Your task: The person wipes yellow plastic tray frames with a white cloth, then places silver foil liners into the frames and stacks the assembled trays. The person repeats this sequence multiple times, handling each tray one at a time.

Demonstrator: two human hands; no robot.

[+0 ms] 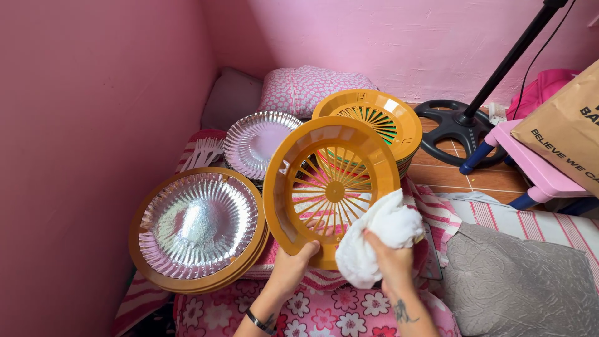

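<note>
Orange plastic fills the middle of my view: my left hand (293,265) holds a round orange plate holder (331,187) by its bottom rim, tipped up so I see through its thin spokes. That grip is closed on the rim, thumb in front. My right hand (390,265) is closed tight around a bunched white cloth (380,234), and the cloth presses against the lower right edge of the holder. Just behind the holder sits a stack of more holders (380,122), orange on top with green showing under it. To the left lies another orange holder with a shiny silver paper plate (198,224) resting inside it. Behind that one is a pile of silver plates (256,140), and white plastic forks (203,153) lie beside them. All of this rests on a bed with a striped cloth (437,212) and a flowered blanket (337,309). Pink walls (93,93) stand close by.
</note>
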